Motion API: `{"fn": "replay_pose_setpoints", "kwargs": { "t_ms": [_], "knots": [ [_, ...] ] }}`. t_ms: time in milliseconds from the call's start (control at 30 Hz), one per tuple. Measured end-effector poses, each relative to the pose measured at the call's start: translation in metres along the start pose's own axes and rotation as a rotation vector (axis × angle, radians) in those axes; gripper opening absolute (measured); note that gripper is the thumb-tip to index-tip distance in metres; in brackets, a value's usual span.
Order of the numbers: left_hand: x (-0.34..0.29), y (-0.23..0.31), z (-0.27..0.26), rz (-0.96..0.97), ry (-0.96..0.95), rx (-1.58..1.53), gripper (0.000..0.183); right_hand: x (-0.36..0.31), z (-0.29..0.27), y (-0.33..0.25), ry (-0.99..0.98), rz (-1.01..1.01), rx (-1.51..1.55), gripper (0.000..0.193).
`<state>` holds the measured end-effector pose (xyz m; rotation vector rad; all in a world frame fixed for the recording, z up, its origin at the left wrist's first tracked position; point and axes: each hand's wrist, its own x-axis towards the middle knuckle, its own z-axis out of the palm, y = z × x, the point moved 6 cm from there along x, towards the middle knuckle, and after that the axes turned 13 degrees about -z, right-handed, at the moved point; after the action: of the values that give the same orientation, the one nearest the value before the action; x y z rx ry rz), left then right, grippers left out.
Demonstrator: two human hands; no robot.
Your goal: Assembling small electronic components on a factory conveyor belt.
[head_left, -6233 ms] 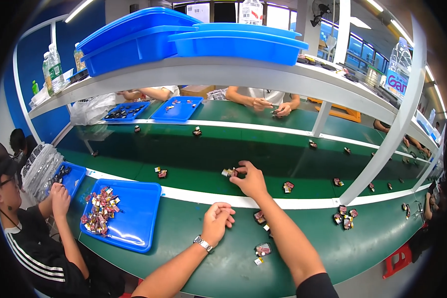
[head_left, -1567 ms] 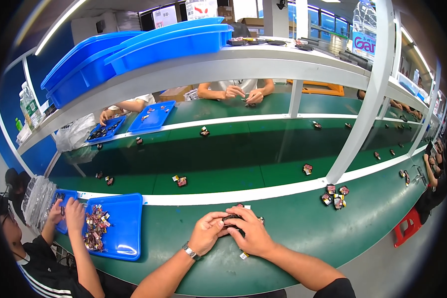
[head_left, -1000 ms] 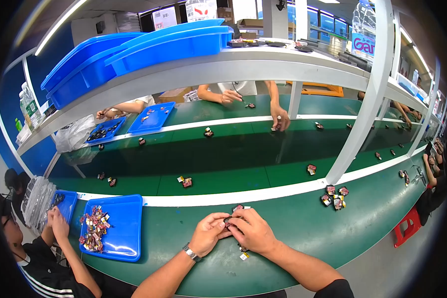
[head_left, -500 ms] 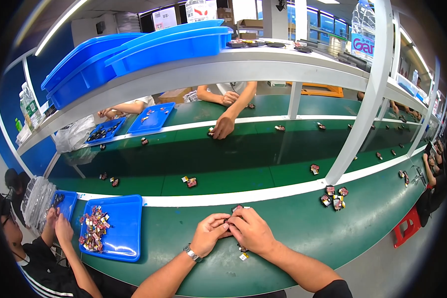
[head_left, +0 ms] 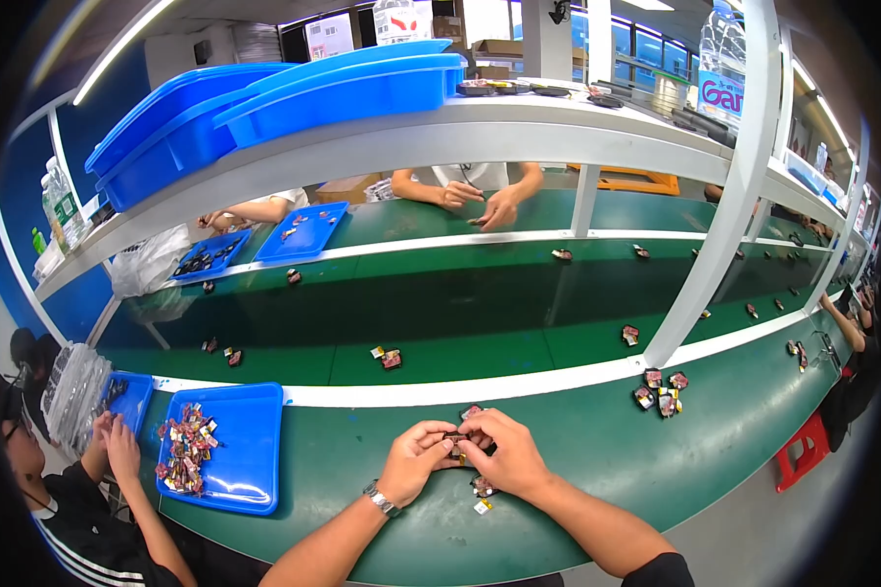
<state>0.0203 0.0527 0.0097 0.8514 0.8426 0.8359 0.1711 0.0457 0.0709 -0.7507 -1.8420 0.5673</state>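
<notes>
Both hands meet over the green worktop (head_left: 578, 470) near the middle. My left hand (head_left: 416, 465), with a metal watch on its wrist, pinches one side of a small dark electronic part (head_left: 456, 452) with reddish and yellow bits. My right hand (head_left: 507, 455) has its thumb and fingers on the other side; fingers cover much of the part. A similar part (head_left: 472, 412) lies just beyond the fingertips. Another part (head_left: 482, 486), with a white and yellow piece (head_left: 483, 506) beside it, rests on the near side, next to my right hand.
A blue tray (head_left: 248, 465) with a pile of such parts stands left, beside a co-worker's hands (head_left: 115, 445). Several parts (head_left: 661, 393) are clustered at right. Beyond a white rail (head_left: 411, 395), a green belt (head_left: 460, 352) carries spaced parts. A shelf post (head_left: 715, 196) rises at right.
My right hand's fingers have shifted and opened a little, showing more of the held part. Across the belt, a co-worker's hand has drawn back from the belt with a part.
</notes>
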Motion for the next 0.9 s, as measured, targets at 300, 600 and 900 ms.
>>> {"fn": "replay_pose_setpoints", "kwargs": {
  "t_ms": [300,600,900],
  "knots": [
    [0.001,-0.001,0.003,0.035,0.012,0.077,0.024,-0.001,0.001,-0.005,0.032,0.004,-0.133,0.014],
    [0.0,-0.001,0.002,0.02,-0.009,0.116,0.029,-0.003,0.002,-0.014,-0.165,-0.226,-0.414,0.02],
    [0.001,-0.002,0.004,0.011,-0.007,0.144,0.028,0.001,0.002,-0.022,-0.353,-0.376,-0.564,0.026]
  ]
}}
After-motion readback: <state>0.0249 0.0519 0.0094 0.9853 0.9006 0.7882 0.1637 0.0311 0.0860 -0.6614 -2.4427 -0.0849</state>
